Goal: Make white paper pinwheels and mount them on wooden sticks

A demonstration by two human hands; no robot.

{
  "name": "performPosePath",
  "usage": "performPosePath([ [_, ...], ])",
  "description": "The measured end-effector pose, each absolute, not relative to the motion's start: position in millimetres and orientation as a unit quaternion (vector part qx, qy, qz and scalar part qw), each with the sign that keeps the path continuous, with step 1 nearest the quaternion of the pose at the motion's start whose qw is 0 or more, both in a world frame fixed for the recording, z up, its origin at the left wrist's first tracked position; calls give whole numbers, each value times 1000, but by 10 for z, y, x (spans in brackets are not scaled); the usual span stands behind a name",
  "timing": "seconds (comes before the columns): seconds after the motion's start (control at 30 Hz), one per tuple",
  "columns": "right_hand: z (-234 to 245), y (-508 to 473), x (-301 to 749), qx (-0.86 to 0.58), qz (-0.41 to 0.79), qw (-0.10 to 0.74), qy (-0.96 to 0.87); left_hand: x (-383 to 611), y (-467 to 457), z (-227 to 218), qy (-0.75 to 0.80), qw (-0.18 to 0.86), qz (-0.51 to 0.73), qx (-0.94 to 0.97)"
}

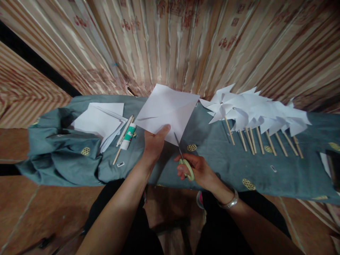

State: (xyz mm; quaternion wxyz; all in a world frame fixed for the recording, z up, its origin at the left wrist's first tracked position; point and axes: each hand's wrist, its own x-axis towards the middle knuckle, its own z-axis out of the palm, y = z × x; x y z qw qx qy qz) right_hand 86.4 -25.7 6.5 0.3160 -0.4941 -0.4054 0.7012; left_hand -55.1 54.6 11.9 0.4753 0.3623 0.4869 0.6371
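Note:
A square sheet of white paper [170, 106] is held up above the cloth, one corner pointing toward me. My left hand [156, 140] grips its near left edge, thumb on top and the other fingers hidden underneath. A slit runs inward from the left corner, and faint creases meet near the middle. In my right hand [195, 168] are scissors [187, 169] with pale green handles, fingers through the loops. Their blades reach the paper's near corner, along a line toward the middle.
Several white paper pinwheels [221, 102] on wooden sticks lie in a row at the right. Left of the paper are a green-and-white glue stick [129, 136], a wooden stick [117, 156] and stacked white sheets [98, 118]. A grey-green cloth [212, 141] covers the table; a pleated curtain [172, 46] hangs behind.

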Motion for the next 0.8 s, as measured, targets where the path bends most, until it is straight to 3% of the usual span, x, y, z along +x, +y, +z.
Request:
performPosePath([
  [0.8, 78, -231, 846, -501, 703, 326, -386, -514, 494, 98, 493, 500, 616, 356],
])
